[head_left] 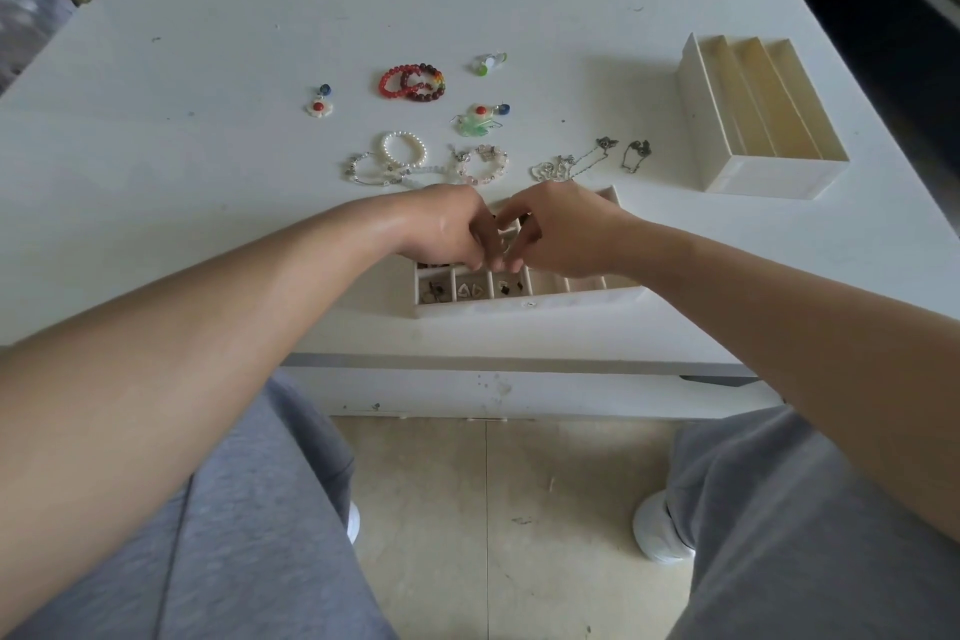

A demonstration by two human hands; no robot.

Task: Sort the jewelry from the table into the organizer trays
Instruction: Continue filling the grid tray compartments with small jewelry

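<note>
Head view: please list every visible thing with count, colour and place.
table: one, white, centre.
compartment tray: one, cream, near edge, under the hands.
stepped organizer: one, cream, far right.
bead bracelets: two, red and dark red, overlapping, far centre.
pearl bracelet: one, white, behind the tray.
pink bracelet: one, pink, right of the pearl bracelet.
chains: count unclear, silver, left of the organizer.
flower earrings: two, white with red centres, apart.
left hand, right hand: over the tray, fingers curled, fingertips close.
</note>
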